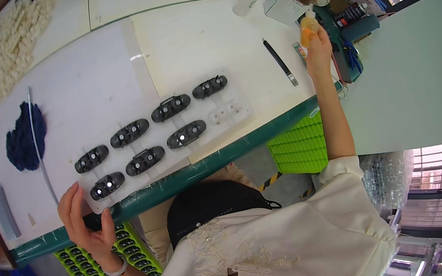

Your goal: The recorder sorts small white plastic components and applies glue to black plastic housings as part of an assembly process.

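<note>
Toward the upper right of the frame, the right hand (319,54) has its fingers clamped on a small bottle (308,35) — just below the white box (282,8). At the lower left, the left hand (86,231) has fingers and thumb apart, just beside the near corner of the tray (238,90); whether it touches the tray I cannot tell. Handling the bottle seems the step in hand, though picking up and setting down look alike here. The next move probably calls for a steady grip, with the nozzle kept clear of the box. As for looks, the bottle is yellow-orange with a pale tip. Mid-frame, the translucent tray bears seven glossy black parts (145,160) in two rows — the lower row's right end shows only small pegs.
</note>
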`<state>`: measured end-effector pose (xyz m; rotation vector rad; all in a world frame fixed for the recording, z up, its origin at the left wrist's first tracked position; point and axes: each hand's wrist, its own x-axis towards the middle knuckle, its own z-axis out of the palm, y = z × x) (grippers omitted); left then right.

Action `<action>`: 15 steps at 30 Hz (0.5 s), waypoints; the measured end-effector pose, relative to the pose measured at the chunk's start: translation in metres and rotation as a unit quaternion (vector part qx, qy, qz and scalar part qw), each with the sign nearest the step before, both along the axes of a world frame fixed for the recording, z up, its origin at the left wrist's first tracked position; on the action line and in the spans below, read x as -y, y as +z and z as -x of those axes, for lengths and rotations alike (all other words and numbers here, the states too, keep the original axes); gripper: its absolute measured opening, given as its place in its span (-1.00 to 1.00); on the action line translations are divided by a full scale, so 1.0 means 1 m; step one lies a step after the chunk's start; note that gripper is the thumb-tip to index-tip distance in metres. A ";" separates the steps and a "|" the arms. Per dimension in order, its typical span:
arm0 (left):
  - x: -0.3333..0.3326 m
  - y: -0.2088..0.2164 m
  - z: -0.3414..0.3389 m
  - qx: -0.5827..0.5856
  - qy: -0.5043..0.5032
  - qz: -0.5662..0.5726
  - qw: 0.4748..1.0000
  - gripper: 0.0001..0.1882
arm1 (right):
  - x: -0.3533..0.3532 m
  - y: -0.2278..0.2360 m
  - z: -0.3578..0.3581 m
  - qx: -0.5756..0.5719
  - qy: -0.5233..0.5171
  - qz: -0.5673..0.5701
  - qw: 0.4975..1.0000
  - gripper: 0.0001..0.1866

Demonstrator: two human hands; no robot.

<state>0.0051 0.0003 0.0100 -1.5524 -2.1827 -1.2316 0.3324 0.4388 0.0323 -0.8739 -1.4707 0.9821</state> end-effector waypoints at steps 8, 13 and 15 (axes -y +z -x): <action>0.000 0.004 -0.002 0.007 0.028 0.008 1.000 -0.54 | 0.016 0.001 0.018 0.268 -0.013 0.030 0.963 -0.59; 0.004 0.010 -0.004 0.046 0.045 -0.002 0.998 -0.50 | 0.020 -0.002 0.016 0.492 0.010 -0.104 0.864 -0.59; -0.005 0.015 0.003 0.077 0.014 -0.007 0.997 -0.49 | -0.011 -0.027 -0.027 0.502 -0.065 -0.190 0.841 -0.57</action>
